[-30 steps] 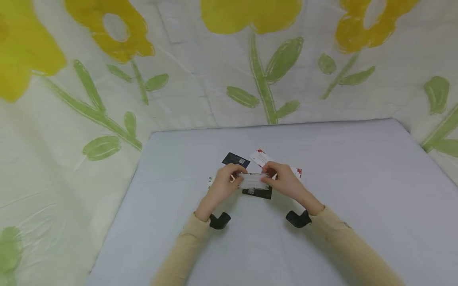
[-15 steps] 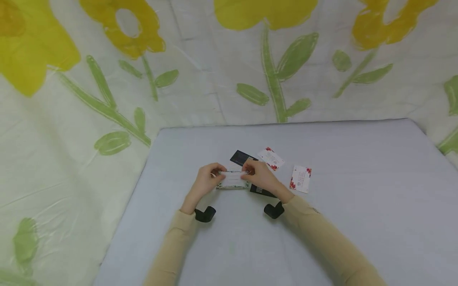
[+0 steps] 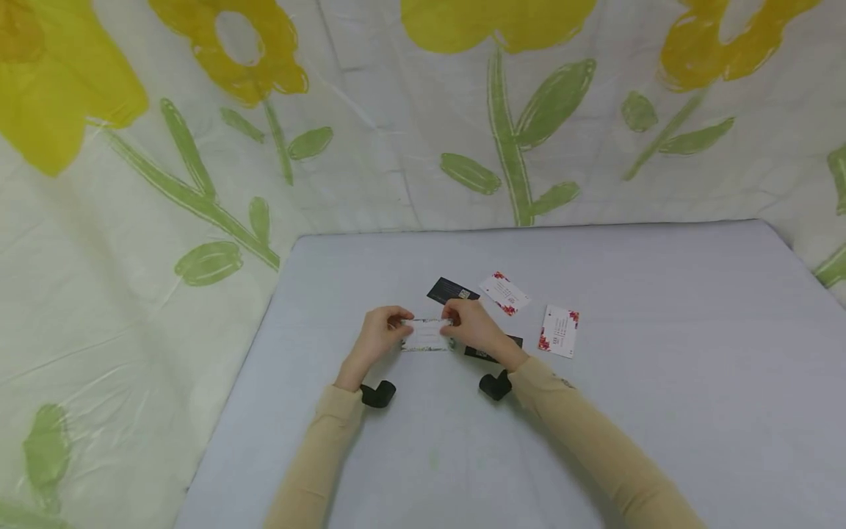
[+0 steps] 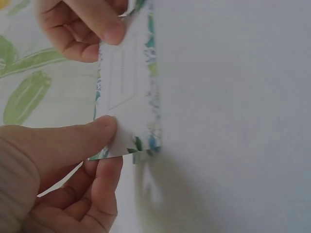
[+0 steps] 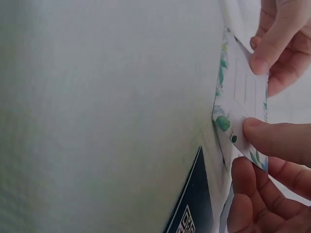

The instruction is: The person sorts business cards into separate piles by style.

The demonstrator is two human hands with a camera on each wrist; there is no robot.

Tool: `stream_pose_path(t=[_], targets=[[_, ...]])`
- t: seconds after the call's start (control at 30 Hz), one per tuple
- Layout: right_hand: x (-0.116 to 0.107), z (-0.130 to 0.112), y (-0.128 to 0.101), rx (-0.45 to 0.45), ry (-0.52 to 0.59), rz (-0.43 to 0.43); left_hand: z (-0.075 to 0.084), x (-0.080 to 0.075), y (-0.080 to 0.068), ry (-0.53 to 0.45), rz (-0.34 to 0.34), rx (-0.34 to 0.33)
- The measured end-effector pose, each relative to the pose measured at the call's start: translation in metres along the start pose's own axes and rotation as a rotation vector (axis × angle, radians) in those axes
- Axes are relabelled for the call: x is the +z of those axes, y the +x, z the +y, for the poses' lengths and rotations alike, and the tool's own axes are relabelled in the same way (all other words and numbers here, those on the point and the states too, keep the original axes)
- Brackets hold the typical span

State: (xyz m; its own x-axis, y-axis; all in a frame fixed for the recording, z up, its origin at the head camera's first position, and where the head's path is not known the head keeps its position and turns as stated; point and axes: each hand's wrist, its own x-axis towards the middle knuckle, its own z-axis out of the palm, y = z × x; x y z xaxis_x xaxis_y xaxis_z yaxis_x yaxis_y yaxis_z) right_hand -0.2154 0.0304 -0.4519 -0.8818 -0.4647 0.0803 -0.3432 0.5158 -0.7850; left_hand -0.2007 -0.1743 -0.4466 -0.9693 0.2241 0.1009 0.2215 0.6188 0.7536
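Observation:
A white business card (image 3: 427,336) with a green and blue leafy border is held flat between both hands. My left hand (image 3: 377,339) pinches its left end, thumb on the face and fingers behind. At the right end, my right hand (image 3: 477,328) grips it the same way. In the left wrist view, the corner of a second floral card (image 4: 140,157) shows below the held card (image 4: 124,87), mostly hidden. The right wrist view also shows this lower card's edge (image 5: 224,148) close behind the held one. A dark card (image 3: 480,353) with a QR code lies under the right wrist.
Another dark card (image 3: 451,289) lies behind the right hand. Two white cards with red flowers, one tilted (image 3: 505,294) and one nearly upright (image 3: 558,330), lie to the right on the pale tablecloth (image 3: 648,382). A flower-printed cloth (image 3: 370,147) hangs behind the table.
Both hands have carried the floral card left, away from the dark card and over the other floral card. The red-flowered cards, partly covered earlier, now show fully.

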Motion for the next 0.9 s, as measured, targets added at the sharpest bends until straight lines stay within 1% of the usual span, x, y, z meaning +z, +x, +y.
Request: stream_pose_path(t=[0.07, 0.2, 0.4, 0.57, 0.77, 0.9], targets=[[0.0012, -0.0013, 0.0003, -0.003, -0.048, 0.001, -0.0027, 0.0026, 0.0007, 0.024, 0.008, -0.004], [0.0037, -0.0030, 0.0012, 0.001, -0.149, 0.000, -0.0056, 0.0059, 0.0007, 0.057, 0.017, 0.010], [0.0054, -0.0041, 0.0013, 0.025, -0.263, 0.010, -0.0035, 0.0073, 0.0002, 0.133, 0.018, 0.039], [0.0047, -0.0065, 0.0002, 0.031, -0.322, 0.013, -0.0012, 0.0086, 0.0011, 0.188, 0.012, 0.033], [0.0032, -0.0072, -0.0003, 0.034, -0.348, 0.004, -0.0024, 0.0100, 0.0023, 0.194, 0.003, 0.017], [0.0039, -0.0066, 0.0006, 0.034, -0.389, -0.001, -0.0033, 0.0106, 0.0019, 0.204, -0.004, 0.009]])
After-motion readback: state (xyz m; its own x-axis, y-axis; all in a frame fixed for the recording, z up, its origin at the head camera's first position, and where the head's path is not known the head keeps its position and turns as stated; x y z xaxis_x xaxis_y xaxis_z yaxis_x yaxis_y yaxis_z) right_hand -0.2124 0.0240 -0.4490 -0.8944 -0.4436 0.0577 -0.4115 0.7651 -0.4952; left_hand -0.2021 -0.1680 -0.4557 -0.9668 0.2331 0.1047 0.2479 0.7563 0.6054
